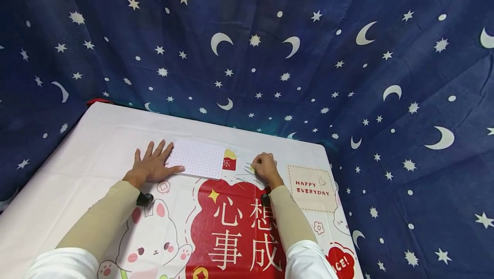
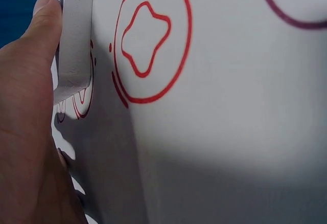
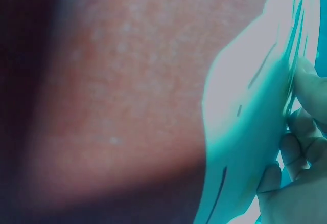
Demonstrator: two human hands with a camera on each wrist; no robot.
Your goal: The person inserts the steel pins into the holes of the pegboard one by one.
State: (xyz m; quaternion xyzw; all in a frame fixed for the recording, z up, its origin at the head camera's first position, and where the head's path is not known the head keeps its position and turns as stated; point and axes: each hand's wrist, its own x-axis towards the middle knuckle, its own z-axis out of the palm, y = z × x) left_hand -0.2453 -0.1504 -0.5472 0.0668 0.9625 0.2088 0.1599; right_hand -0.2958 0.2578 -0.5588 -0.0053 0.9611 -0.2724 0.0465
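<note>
A white board (image 1: 197, 157) with a grid of small dots lies flat on the printed tablecloth. My left hand (image 1: 152, 165) is spread at its left end, fingers straight and thumb along the near corner. In the left wrist view, the thumb lies against the thick pale edge of the board (image 2: 76, 35). To the right of the board, my right hand (image 1: 265, 166) is curled low over the cloth. Its fingertips pinch thin, stick-like pieces (image 1: 248, 168), some of them yellowish; their exact kind cannot be made out. The curled fingers (image 3: 311, 96) also show in the right wrist view.
The tablecloth (image 1: 127, 131) carries a rabbit, large red lettering and a beige "HAPPY EVERYDAY" patch. Dark blue curtains (image 1: 247, 73) with moons and stars hang behind the table and at both sides. Dark wrist-camera mounts (image 1: 144, 199) sit under the wrists.
</note>
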